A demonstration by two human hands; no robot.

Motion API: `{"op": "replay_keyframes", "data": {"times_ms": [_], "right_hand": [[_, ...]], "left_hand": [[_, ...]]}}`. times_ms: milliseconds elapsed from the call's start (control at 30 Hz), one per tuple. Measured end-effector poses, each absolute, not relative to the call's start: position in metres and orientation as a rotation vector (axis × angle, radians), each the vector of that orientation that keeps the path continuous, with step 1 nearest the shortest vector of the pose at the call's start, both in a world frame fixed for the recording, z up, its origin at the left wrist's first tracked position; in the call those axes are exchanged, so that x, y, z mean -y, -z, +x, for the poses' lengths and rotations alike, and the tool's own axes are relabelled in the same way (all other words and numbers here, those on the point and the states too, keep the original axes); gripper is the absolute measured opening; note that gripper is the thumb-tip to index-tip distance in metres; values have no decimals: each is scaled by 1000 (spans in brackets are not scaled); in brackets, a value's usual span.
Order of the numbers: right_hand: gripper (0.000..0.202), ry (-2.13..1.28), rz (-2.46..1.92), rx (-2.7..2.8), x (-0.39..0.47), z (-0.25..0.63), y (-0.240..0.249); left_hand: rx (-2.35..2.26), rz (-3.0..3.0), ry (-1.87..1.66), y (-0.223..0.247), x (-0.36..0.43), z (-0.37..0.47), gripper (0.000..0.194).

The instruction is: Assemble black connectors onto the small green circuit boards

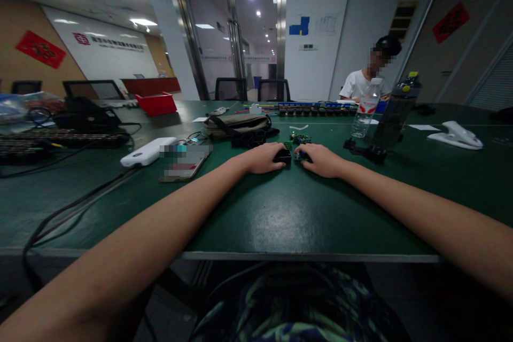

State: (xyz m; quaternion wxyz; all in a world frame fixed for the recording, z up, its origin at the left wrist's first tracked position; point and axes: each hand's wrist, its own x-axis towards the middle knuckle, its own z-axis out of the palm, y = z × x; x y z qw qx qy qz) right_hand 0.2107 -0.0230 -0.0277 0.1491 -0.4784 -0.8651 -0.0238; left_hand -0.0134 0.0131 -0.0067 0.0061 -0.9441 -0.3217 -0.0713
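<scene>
At the left end of the green surface (264, 219), a row of dark parts (80, 140) lies near some black wires. Next come a white pack (146, 151), a red bin (157, 103) farther back, and a flat phone (186, 165). A tan and black bag (240, 125) lies just behind the left hand (264, 158). That hand's fingers are closed on a black box (284, 157), low over the middle of the surface. Just to the right, with a small gap between, is a small board (298, 155), pinched in the fingers of the right hand (325, 161). More green parts (302, 139) lie just behind it. Farther right stand a clear bottle (364, 115) and a dark bottle (395, 117). Behind them sits a person in a white shirt (352, 84). Last comes a white gadget (457, 137), lying well apart from the hands.
</scene>
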Motion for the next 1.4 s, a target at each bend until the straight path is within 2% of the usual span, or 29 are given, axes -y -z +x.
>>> {"op": "replay_keyframes", "data": {"times_ms": [1400], "right_hand": [[33, 83, -1351, 2467, 22, 211, 29]], "left_hand": [[992, -2970, 232, 7, -13, -14, 41]]}}
